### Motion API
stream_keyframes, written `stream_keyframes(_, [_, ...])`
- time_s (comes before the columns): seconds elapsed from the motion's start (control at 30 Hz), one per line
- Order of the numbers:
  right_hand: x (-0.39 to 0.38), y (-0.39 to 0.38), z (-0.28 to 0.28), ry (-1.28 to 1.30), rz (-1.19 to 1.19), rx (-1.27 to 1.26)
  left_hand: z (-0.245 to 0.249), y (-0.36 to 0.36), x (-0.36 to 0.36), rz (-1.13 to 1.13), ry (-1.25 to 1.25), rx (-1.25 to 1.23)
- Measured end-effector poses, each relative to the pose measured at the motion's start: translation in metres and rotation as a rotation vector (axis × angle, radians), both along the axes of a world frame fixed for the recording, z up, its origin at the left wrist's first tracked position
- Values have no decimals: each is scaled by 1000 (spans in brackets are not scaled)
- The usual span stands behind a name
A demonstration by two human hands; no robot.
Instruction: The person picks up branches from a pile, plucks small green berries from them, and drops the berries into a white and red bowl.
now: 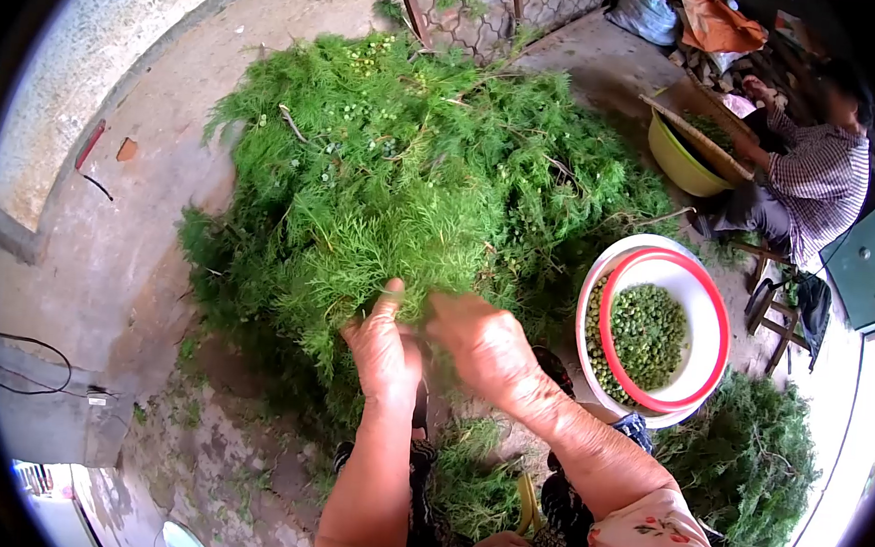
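Note:
My left hand (384, 356) is closed on the stem end of a leafy green branch (389, 245) at the near edge of a large heap of branches (555, 150). Just right of it, my right hand (474, 336) is blurred by motion, its fingers against the foliage; what they hold, if anything, cannot be made out. Small round green cones (352, 108) dot the heap. To the right, a red-rimmed white basin (722, 341) with many green cones (644, 336) sits in a larger white basin, which also holds cones.
At the upper right a seated person (814, 176) holds a woven tray (711, 145) over a yellow-green basin (680, 163). More branches (747, 453) lie at the lower right. A wooden stool (780, 325) stands beside the person. A curved low wall (120, 64) borders the left.

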State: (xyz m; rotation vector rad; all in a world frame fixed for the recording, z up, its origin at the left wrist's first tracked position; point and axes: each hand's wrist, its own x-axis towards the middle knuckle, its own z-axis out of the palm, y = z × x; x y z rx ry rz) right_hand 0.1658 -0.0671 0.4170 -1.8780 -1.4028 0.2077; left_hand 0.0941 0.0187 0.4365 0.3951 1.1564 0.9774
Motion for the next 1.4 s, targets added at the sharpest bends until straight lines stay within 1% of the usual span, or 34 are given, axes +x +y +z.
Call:
stream_keyframes(0.03, [5,-3,10,151,-28,139,-13,7,-3,18,-22,125])
stream_keyframes(0.07, [11,-6,12,197,-55,159,-23,11,-6,-6,-69,163])
stream_keyframes(0.13, [34,-16,9,-34,-159,88,-27,15,-10,-58,-165,234])
stream_keyframes(0.17, [50,-22,5,-118,-220,108,-26,18,-9,-81,-310,188])
stream_keyframes(0.2, [66,-30,2,-204,-280,128,-25,19,-8,-87,-360,117])
stream_keyframes(0.27, [93,-49,5,-212,-480,-58,-22,22,-8,-97,-461,-22])
stream_keyframes(0.3, [109,-60,0,-247,-573,-74,-31,28,-16,-154,-600,-96])
stream_keyframes(0.4, [163,-104,-32,-319,-856,-154,-57,40,-26,-406,-988,-46])
stream_keyframes(0.43, [163,-111,-24,-403,-939,-231,-50,34,-24,-351,-975,-64])
stream_keyframes(0.47, [163,-117,-15,-487,-1021,-309,-39,35,-24,-416,-1078,-171])
stream_keyframes(0.5, [169,-119,-15,-391,-1103,-321,-42,35,-23,-444,-1131,-162])
stream_keyframes(0.53, [171,-123,-17,-423,-1111,-261,-45,34,-21,-473,-1184,-154])
stream_keyframes(0.6, [172,-122,-20,-380,-1008,-149,-46,34,-18,-542,-1279,-154])
stream_keyframes(0.63, [168,-115,-18,-292,-893,-54,-46,34,-16,-580,-1325,-155])
stream_keyframes(0.7, [153,-94,-18,-88,-695,95,-47,31,-14,-571,-1307,-123])
stream_keyframes(0.73, [128,-80,0,170,-601,65,-47,30,-14,-566,-1299,-106])
stream_keyframes(0.77, [112,-68,0,152,-520,20,-45,29,-13,-595,-1294,-97])
stream_keyframes(0.83, [70,-51,9,245,-262,127,-37,19,-12,-517,-1005,87])
stream_keyframes(0.87, [49,-43,18,248,-195,148,-34,12,-12,-477,-859,174])
stream_keyframes(0.9, [33,-35,21,221,-169,153,-32,5,-12,-402,-768,204])
stream_keyframes(0.93, [19,-29,21,348,-131,84,-35,3,-8,-394,-631,254])
stream_keyframes(0.97, [11,-27,22,368,-48,91,-33,2,-5,-428,-611,207])
stream_keyframes(1.0, [7,-23,15,273,27,170,-32,1,-4,-461,-592,161])
stream_keyframes(1.03, [2,-23,13,246,-6,130,-40,-2,-4,-440,-491,230])
stream_keyframes(1.07, [-1,-22,12,217,-38,91,-39,2,0,-367,-495,26])
stream_keyframes(1.13, [0,-18,-5,185,-45,128,-25,-11,12,-212,-326,225])
stream_keyframes(1.17, [0,-17,-11,170,-48,147,-19,-16,14,-162,-232,186])
stream_keyframes(1.2, [1,-17,-8,180,-37,94,-13,-21,16,-114,-139,142])
stream_keyframes(1.27, [2,-17,1,201,-14,-13,-13,-27,15,-147,-132,130])
stream_keyframes(1.3, [1,-15,2,166,-19,-118,-17,-31,13,-172,-117,162])
stream_keyframes(1.33, [1,-14,-2,180,-14,-112,-21,-35,11,-199,-101,193])
stream_keyframes(1.4, [0,-14,-12,209,-6,-101,-20,-35,3,-363,-39,269])
